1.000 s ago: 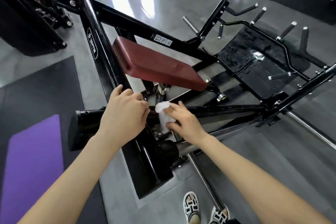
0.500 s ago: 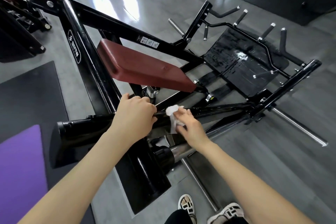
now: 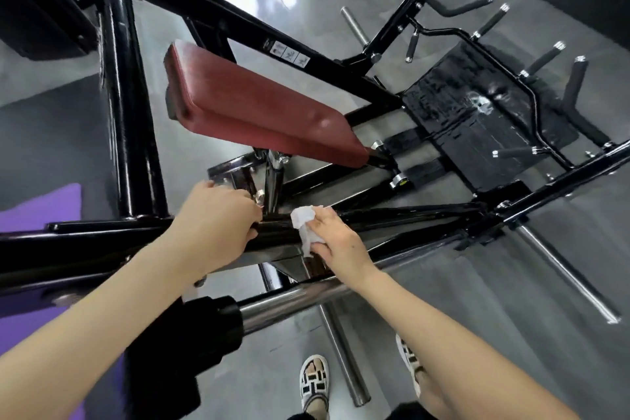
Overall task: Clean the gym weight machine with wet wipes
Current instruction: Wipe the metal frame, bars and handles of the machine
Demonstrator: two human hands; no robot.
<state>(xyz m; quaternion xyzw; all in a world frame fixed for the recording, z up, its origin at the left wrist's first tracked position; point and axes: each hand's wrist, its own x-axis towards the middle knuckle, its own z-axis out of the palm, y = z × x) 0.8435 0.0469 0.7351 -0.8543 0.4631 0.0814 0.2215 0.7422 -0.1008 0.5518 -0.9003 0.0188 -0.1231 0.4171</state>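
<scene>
A black steel weight machine fills the head view, with a dark red pad (image 3: pixel 259 109) tilted across its middle. A horizontal black frame bar (image 3: pixel 402 215) crosses in front of me. My left hand (image 3: pixel 211 225) is curled over the top of this bar, gripping it. Just to its right, my right hand (image 3: pixel 337 242) presses a crumpled white wet wipe (image 3: pixel 305 225) against the same bar. The two hands are close together but apart. My fingers cover part of the wipe.
A black textured footplate (image 3: pixel 477 119) with several padded handles lies at the right. A chrome sleeve (image 3: pixel 306 297) runs under my right wrist, with chrome rods on the grey floor. A purple mat (image 3: pixel 37 211) lies at the left. My sandalled feet (image 3: pixel 313 382) stand below.
The view has moved closer to the machine and shifted rightwards. Both hands stay on the bar, the right hand and wipe having slid a little along it.
</scene>
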